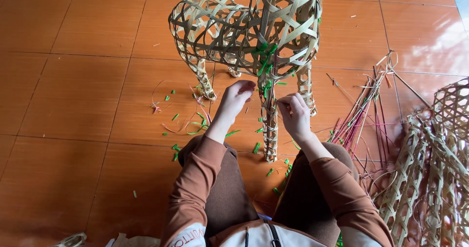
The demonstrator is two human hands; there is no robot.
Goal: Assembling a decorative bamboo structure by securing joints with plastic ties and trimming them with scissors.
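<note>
We see glossy orange floor tiles strewn with green scraps. At the far centre stands a woven frame of flat pale bamboo strips, open-latticed, four-legged, bound with green ties. Our left hand pinches its fingers together beside the near leg; our right hand, fingers curled shut, touches that leg. On the right lie thin sticks and lattice pieces.

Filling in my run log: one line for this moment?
left hand: at woven bamboo animal frame front leg | right hand: pinching same leg | floor: green scraps
</note>
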